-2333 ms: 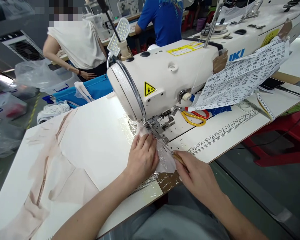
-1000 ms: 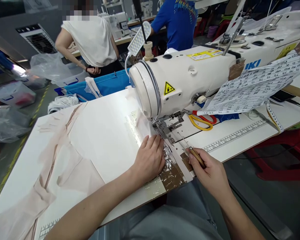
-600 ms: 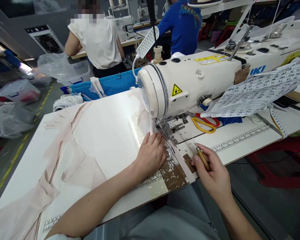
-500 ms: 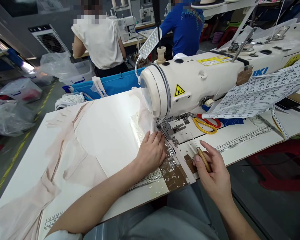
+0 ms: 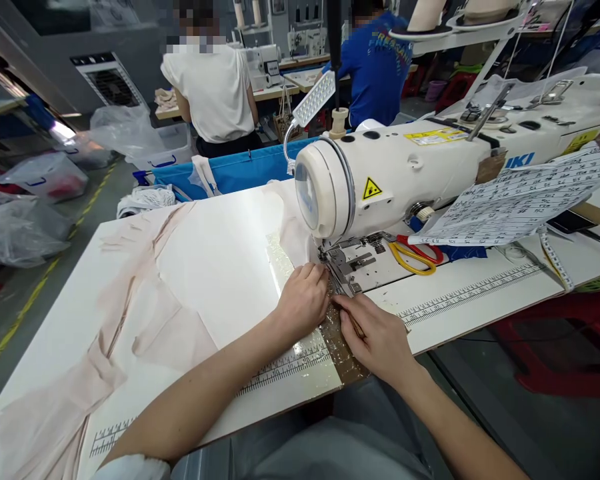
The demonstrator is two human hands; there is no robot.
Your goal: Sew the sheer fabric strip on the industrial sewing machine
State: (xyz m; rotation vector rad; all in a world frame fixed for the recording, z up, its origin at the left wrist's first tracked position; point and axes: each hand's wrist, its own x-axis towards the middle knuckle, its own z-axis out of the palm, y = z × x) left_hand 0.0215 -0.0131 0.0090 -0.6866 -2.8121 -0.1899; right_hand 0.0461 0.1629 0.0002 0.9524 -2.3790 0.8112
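Observation:
My left hand [image 5: 305,299] is at the sewing machine's needle area, its fingers bent and pressed together on pale pink fabric [image 5: 297,237]. What lies under the fingers is hidden. Close on its right, my right hand [image 5: 375,333] is closed around an awl [image 5: 359,328]; only part of the wooden handle shows between the fingers. The index finger points towards the left fingertips. Just beyond both hands are the presser foot and metal plate [image 5: 363,263] of the white sewing machine [image 5: 395,167].
More pale pink fabric [image 5: 175,327] spreads over the white table [image 5: 220,253] at left. Scissors [image 5: 415,257] with red and yellow handles lie right of the plate. A printed sheet [image 5: 525,197] hangs on the machine. Two people [image 5: 215,93] sit beyond, past a blue cloth trough [image 5: 240,170].
My right hand has moved left and forward with the awl, from the table's front edge to beside my left hand. The left fingers have curled in more. The view has shifted slightly.

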